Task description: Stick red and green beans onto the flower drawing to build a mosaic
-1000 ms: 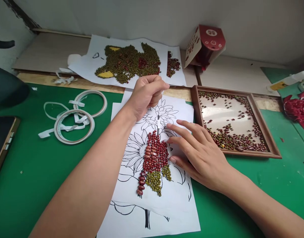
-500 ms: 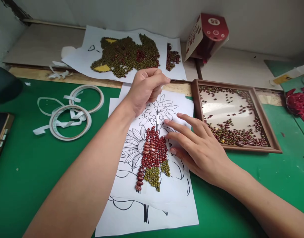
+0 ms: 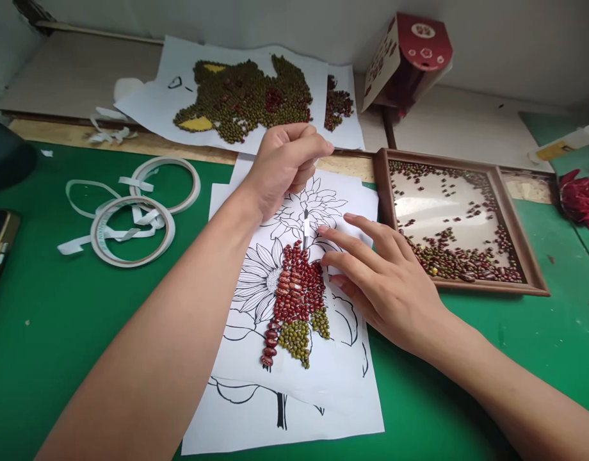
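Note:
A paper with flower line drawings (image 3: 253,326) lies before me, partly covered with red beans (image 3: 294,294), green mung beans (image 3: 295,340) and a column of larger speckled beans (image 3: 269,342). On the drawn stem sits a short white tape strip (image 3: 306,227). My left hand (image 3: 287,166) is closed in a fist at the upper part of the sheet; whatever its fingers may hold is hidden. Spread over the right side of the drawing, my right hand (image 3: 381,272) is open, its fingertips close to the tape strip and the red beans.
Two tape rolls (image 3: 96,240) with loose strips lie on the left. A brown frame tray (image 3: 539,282) of loose beans stands at the right. Behind are a bean-covered animal picture (image 3: 246,96) and a red box (image 3: 424,45). A phone (image 3: 1,256) lies at the left edge.
The camera view has shifted slightly, so the background things sit a little higher. Both hands keep nearly the same pose and place over the paper.

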A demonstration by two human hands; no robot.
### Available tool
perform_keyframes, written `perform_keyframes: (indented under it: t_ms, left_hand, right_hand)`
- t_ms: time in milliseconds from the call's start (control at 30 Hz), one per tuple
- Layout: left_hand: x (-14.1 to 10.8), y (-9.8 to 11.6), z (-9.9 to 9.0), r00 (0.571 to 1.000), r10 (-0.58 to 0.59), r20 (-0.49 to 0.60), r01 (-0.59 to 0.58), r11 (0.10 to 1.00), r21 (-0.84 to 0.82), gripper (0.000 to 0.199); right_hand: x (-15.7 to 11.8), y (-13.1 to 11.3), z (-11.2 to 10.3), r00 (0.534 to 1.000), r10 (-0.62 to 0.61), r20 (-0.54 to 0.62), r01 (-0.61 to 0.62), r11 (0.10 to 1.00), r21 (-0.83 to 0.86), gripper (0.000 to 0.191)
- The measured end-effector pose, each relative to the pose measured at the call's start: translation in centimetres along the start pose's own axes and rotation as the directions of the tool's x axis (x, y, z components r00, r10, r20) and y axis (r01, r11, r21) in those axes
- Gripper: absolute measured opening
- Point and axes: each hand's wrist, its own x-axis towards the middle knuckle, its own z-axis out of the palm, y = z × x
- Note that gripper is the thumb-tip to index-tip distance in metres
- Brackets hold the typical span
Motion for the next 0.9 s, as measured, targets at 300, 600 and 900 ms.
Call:
perform_keyframes:
  t_ms: [300, 600, 900]
  left_hand:
    - [0.12, -0.16, -0.11, 1.0, -0.008, -0.015, 0.007, 1.0, -0.014, 0.052]
    - [0.15, -0.04, -0.04, 0.996, -0.066, -0.062, 0.063, 0.997, -0.038, 0.049]
    - [0.06, 0.01, 0.15, 0.984, -0.137, -0.114, 0.119, 0.982, -0.146, 0.05]
  right_hand:
    - [-0.05, -0.17, 0.15, 1.0, 0.009, 0.009, -0.009, 0.998, -0.056, 0.024]
    - [0.0, -0.09, 0.14, 0.999, 0.012, 0.03, -0.011, 0.999, -0.045, 0.027]
    - [0.26, -0.15, 0.13, 0.998, 0.032, 0.06, -0.029, 0.999, -0.045, 0.025]
